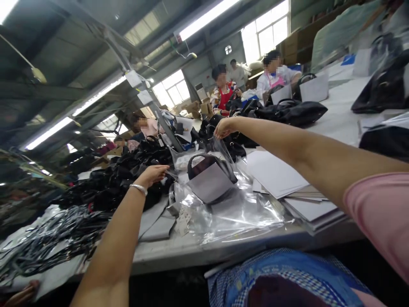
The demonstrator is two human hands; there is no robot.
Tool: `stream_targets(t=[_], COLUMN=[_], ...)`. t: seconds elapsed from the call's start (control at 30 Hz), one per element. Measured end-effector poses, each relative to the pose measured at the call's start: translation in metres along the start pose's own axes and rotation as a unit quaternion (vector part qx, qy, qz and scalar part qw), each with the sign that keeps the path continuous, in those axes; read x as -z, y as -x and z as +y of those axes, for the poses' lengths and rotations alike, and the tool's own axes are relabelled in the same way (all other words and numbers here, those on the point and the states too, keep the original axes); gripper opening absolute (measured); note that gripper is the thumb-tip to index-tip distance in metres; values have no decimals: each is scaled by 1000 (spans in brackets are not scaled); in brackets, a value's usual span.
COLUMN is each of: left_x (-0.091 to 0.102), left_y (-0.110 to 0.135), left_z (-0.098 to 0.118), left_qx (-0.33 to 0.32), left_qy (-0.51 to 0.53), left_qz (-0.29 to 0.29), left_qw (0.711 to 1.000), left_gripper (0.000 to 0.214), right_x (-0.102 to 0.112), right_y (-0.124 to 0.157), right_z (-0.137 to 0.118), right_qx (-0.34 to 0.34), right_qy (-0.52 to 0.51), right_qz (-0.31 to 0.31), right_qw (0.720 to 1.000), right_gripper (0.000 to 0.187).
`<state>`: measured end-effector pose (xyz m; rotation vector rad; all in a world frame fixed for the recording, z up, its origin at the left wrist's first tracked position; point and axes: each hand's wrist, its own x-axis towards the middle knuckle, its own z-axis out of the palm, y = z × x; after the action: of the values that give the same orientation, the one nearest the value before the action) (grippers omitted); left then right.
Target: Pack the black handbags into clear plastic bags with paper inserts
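A black handbag [200,165] with a looped handle stands in front of me on the table. A white card [211,183] covers most of its front. Around it a clear plastic bag [236,213] spreads, shiny and creased; its upper edges rise toward both hands. My left hand [156,175], with a bracelet at the wrist, pinches the plastic on the left. Higher up and to the right, my right hand [223,128] pinches another part of the plastic behind the handbag. I cannot tell whether the handbag is fully inside the plastic.
White sheets of card [276,172] lie stacked to the right. On the left are a heap of black bags [118,175] and a tangle of dark straps [60,238]. A metal post [166,128] rises beyond the handbag. Several people sit or stand across the table [188,251].
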<state>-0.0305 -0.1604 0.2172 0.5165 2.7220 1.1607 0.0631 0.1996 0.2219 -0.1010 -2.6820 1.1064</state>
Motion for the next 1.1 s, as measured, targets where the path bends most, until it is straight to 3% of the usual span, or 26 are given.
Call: stream_targets(t=[0.17, 0.27, 0.33, 0.4, 0.43, 0.5, 0.57, 0.63, 0.7, 0.87, 0.97, 1.1], left_x=[-28, -47, -66, -87, -98, -114, -127, -139, -152, -184, -190, -193], left_y=[18, 37, 45, 43, 39, 24, 5, -12, -26, -52, -61, -56], left_z=[-8, 4, 19, 33, 39, 49, 56, 60, 64, 66, 61, 52], left_qx=[-103, -200, -285, -336, -341, -328, -323, -334, -362, -432, -442, -481], left_qy=[21, -18, -83, -147, -169, -197, -229, -254, -271, -325, -368, -421], left_qz=[70, 121, 118, 75, 39, -55, -167, -250, -281, -240, -230, -232], left_qw=[992, 972, 948, 927, 924, 922, 903, 873, 846, 807, 785, 733], left_gripper=[50, 44, 37, 34, 34, 30, 24, 22, 21, 20, 23, 26], right_x=[-12, -14, -19, -26, -30, -37, -42, -48, -55, -82, -102, -125], right_y=[12, 20, 25, 27, 27, 27, 26, 24, 25, 35, 40, 39], right_z=[35, 47, 50, 48, 45, 39, 32, 26, 23, 27, 33, 37], right_qx=[56, 109, 134, 154, 161, 165, 160, 155, 152, 133, 113, 100], right_qy=[52, 105, 137, 161, 172, 192, 203, 196, 172, 77, 7, -77], right_qz=[-24, -40, -43, -50, -57, -68, -59, -26, 22, 169, 239, 299], right_qw=[997, 988, 980, 974, 970, 965, 964, 968, 973, 974, 965, 946], right_gripper=[52, 70, 83, 85, 77, 47, 19, 14, 17, 12, 20, 22])
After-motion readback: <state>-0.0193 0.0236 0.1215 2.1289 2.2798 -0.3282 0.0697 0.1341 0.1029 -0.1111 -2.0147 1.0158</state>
